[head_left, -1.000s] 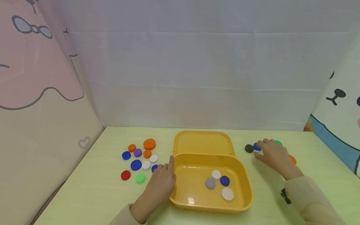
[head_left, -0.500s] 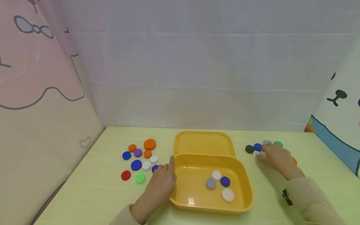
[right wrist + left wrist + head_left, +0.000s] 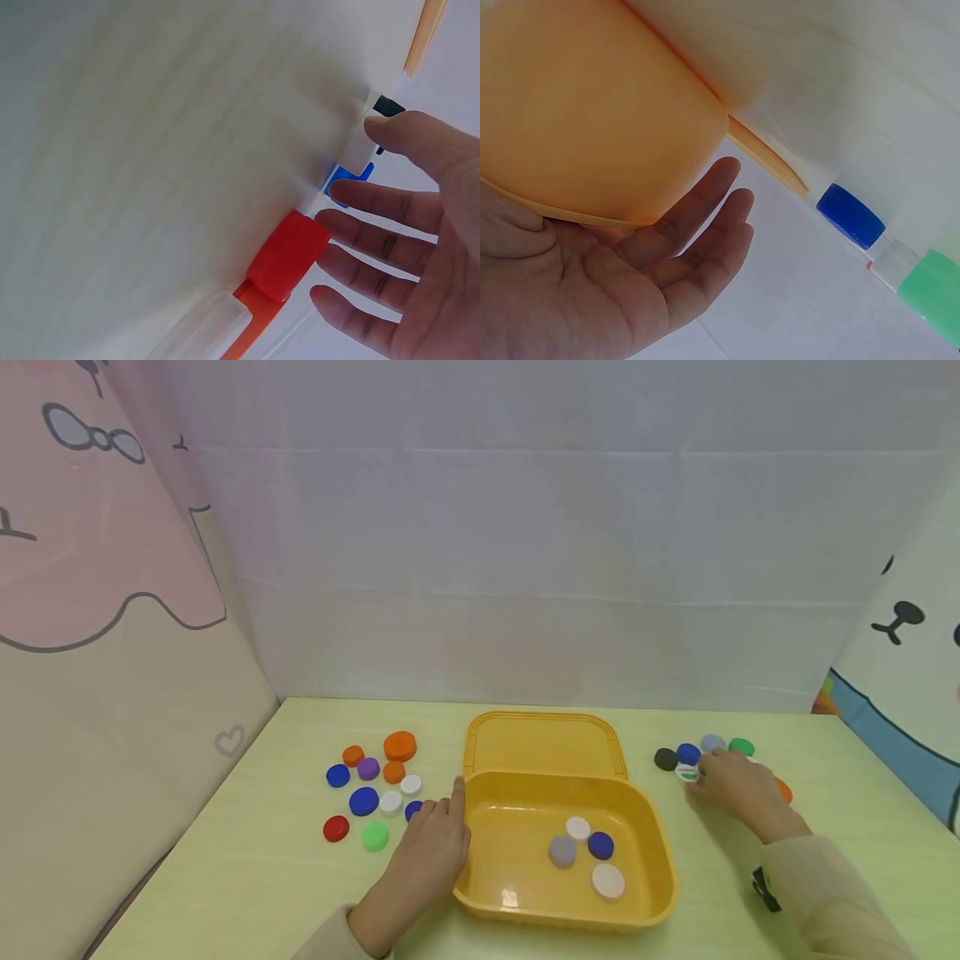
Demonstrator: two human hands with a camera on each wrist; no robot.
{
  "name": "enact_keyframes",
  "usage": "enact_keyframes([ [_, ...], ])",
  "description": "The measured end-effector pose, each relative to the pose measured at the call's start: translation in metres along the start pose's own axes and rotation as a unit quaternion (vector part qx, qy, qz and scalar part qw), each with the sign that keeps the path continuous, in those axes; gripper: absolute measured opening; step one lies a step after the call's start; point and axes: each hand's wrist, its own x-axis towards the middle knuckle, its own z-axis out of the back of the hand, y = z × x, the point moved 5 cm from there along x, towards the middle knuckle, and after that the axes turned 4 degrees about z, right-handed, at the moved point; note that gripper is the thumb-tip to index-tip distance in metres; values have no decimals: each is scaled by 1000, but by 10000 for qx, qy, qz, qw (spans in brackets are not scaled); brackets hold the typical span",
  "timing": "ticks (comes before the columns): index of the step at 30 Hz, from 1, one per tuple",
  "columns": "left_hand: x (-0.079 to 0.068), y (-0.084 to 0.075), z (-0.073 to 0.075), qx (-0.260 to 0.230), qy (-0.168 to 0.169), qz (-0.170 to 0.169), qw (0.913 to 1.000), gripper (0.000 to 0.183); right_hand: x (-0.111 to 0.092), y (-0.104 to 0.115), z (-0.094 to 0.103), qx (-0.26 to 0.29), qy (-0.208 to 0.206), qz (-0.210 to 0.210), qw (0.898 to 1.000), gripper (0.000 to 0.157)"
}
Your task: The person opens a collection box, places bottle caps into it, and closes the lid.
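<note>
My left hand (image 3: 429, 852) rests at the left rim of a yellow plastic box (image 3: 660, 860), index finger laid along the rim. In the left wrist view its other fingers (image 3: 705, 281) are loosely bent beside the box wall, gripping nothing visible. The right hand (image 3: 738, 787) is over the caps at the right. In the right wrist view, its thumb touches a white bottle cap (image 3: 360, 146), while the index fingertip is near a blue cap (image 3: 349, 182). Several caps lie inside the box, among them a grey cap (image 3: 562, 852) and a blue cap (image 3: 601, 845).
Left of the box lie several loose caps, including a red cap (image 3: 336, 828) and a light green cap (image 3: 375, 836). The yellow lid (image 3: 543, 743) is behind the box. Near the right hand are a black cap (image 3: 665, 759) and an orange cap (image 3: 783, 790).
My right hand has shifted slightly right and down, uncovering the light grey-blue cap and more of the white printed cap. My left hand stays at the box rim.
</note>
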Motion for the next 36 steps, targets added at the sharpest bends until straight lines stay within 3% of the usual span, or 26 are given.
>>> enact_keyframes([
  [8,0,0,0,37,-12,10,10000,53,-1,2,1,-14,-200,172,9997,22],
  [19,0,0,0,-72,50,74,9999,53,4,4,-1,-95,-28,215,9997,27],
  [36,-2,-2,2,-26,-25,-24,10000,53,2,6,3,-73,-192,248,9995,31],
])
